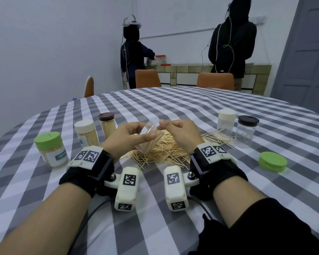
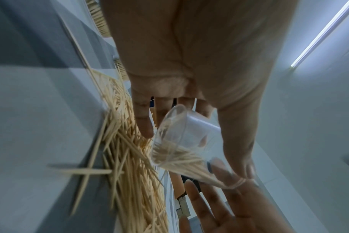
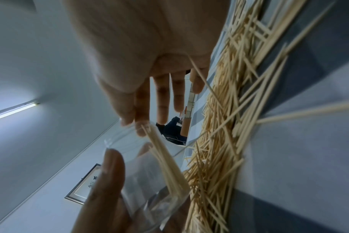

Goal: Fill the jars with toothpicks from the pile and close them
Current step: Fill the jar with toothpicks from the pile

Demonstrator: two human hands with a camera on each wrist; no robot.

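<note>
My left hand (image 1: 145, 130) grips a clear lidless jar (image 1: 149, 138), tilted with its mouth up and to the right, above the toothpick pile (image 1: 164, 153). My right hand (image 1: 163, 125) is at the jar's mouth, thumb and forefinger pinching a small bundle of toothpicks (image 3: 163, 157) whose lower ends are inside the jar (image 3: 149, 189). In the left wrist view the jar (image 2: 185, 141) holds a layer of toothpicks along its lower side. A loose green lid (image 1: 273, 161) lies on the table at the right.
Three lidded jars full of toothpicks stand at the left: green (image 1: 50, 150), cream (image 1: 86, 133), brown (image 1: 107, 126). Two lidded jars, cream (image 1: 226, 124) and brown (image 1: 247, 131), stand at the right, almost empty. Checked tablecloth (image 1: 173, 107); chairs and two people stand beyond the table.
</note>
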